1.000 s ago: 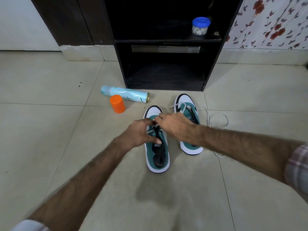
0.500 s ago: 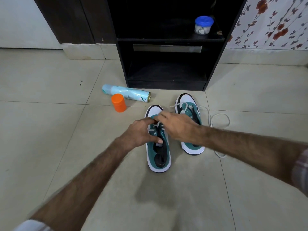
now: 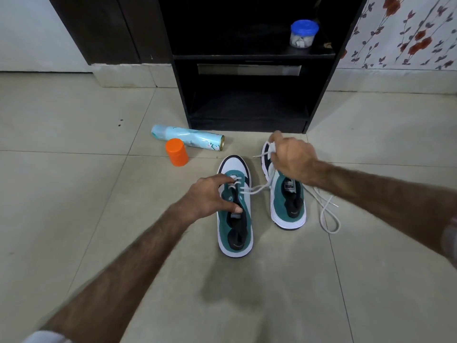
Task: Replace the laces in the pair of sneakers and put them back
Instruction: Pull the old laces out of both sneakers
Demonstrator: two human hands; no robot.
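Two teal-white sneakers [image 3: 235,206]; white lace [image 3: 257,188] threaded through lowest eyelets only.

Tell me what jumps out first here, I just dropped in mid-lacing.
Two teal-and-white sneakers sit side by side on the tiled floor, the left sneaker steadied by the left hand. The right hand pulls its white lace taut over the right sneaker. An orange cap stands beyond them.

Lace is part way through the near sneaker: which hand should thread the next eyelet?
Right, probably. The right hand already pinches the white lace pulled out sideways from the left sneaker, while the left hand holds that sneaker steady at its eyelets.
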